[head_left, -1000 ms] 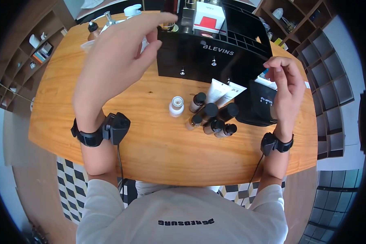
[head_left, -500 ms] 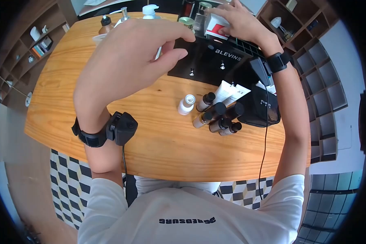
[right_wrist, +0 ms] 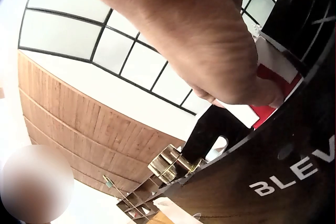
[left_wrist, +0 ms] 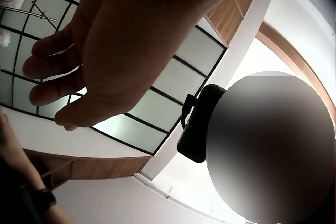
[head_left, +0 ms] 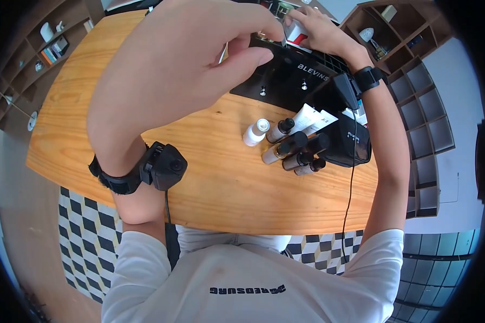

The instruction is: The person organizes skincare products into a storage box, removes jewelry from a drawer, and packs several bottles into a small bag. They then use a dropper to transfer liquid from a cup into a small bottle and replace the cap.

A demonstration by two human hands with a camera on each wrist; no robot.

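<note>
My right hand [head_left: 326, 35] reaches over the top of a black organizer [head_left: 280, 81] lettered BLEVINS. It grips a white box with a red panel [head_left: 298, 37]; in the right wrist view the thumb presses on the red part of the box [right_wrist: 270, 77]. Raised high on the left, my left hand [head_left: 180, 70] hovers before the organizer's left end, with thumb and index finger apart. The left wrist view shows the loosely bent fingers of the left hand [left_wrist: 105, 61] with nothing between them. Gold-coloured containers [right_wrist: 169, 163] stand by the organizer.
In front of the organizer on the wooden table [head_left: 210, 177] stand a white bottle [head_left: 256, 133], several dark-capped bottles [head_left: 296, 142], white tubes [head_left: 307, 116] and a black pouch [head_left: 342, 144]. A cable [head_left: 350, 188] hangs from the right wrist camera.
My right hand has gone from beside the pouch up to the organizer's top and taken hold of the white and red box. The left hand has shifted up and right, nearer the head camera.
</note>
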